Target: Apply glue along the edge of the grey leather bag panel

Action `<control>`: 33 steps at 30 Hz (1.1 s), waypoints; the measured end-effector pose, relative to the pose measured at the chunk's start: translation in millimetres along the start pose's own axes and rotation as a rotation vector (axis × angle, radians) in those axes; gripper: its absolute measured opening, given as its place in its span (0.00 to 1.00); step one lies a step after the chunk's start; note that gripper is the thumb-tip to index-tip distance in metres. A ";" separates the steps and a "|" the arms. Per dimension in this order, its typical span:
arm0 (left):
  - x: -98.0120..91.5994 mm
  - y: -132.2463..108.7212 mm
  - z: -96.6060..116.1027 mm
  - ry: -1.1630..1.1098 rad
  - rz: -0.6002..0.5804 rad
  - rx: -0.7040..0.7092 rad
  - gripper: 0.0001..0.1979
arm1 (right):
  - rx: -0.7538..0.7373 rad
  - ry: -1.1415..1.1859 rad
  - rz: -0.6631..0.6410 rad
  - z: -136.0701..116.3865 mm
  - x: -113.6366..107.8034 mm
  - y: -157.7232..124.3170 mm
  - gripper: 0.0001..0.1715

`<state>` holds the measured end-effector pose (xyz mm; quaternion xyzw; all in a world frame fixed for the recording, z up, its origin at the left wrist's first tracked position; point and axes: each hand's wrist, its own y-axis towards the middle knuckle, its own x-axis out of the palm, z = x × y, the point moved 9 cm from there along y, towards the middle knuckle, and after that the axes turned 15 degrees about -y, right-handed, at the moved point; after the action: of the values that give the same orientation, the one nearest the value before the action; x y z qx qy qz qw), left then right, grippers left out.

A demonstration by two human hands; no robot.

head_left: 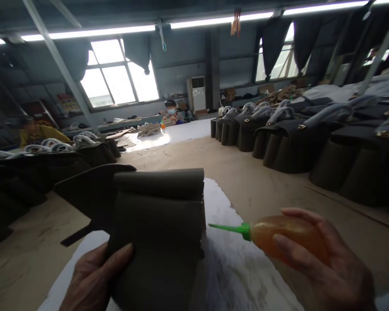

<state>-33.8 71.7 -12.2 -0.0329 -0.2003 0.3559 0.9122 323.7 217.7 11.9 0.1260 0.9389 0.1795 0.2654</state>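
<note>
My left hand [95,278] grips a dark olive bag piece [158,233] from its lower left, thumb pressed on its front face, holding it upright above a white sheet [233,276]. My right hand [327,263] is wrapped round an amber squeeze bottle [285,235] lying sideways. Its green nozzle [228,228] points left, with the tip just beside the right edge of the bag piece.
Rows of finished dark bags with wrapped handles stand along the right [291,138] and the left [52,160] of a long brown table [240,172]. A person in a cap and mask [170,111] sits at the far end. Another person in yellow [39,131] is at far left.
</note>
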 end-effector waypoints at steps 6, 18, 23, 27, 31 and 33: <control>1.0 18.2 -4.3 0.032 -0.011 0.003 0.18 | -0.460 -0.162 0.063 -42.9 4.2 8.8 0.25; -3.7 29.5 -7.1 -0.052 0.080 -0.050 0.22 | -0.630 -0.201 0.021 -54.6 22.5 4.4 0.22; 1.5 25.8 -5.4 -0.078 0.073 -0.034 0.20 | -0.546 -0.198 -0.013 -46.0 26.8 6.1 0.22; 11.4 22.5 -4.3 -0.102 0.050 -0.048 0.19 | -0.512 -0.197 -0.039 -43.2 29.1 6.5 0.21; 11.4 23.1 -5.4 -0.117 0.057 -0.054 0.20 | -0.507 -0.215 -0.027 -42.4 27.2 6.0 0.21; 9.5 23.9 -6.7 -0.119 0.048 -0.063 0.18 | -0.488 -0.211 -0.031 -41.0 26.3 5.7 0.20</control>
<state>-40.1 96.3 -20.0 -0.0451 -0.2643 0.3724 0.8885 280.5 220.5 34.8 0.0621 0.8367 0.3823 0.3872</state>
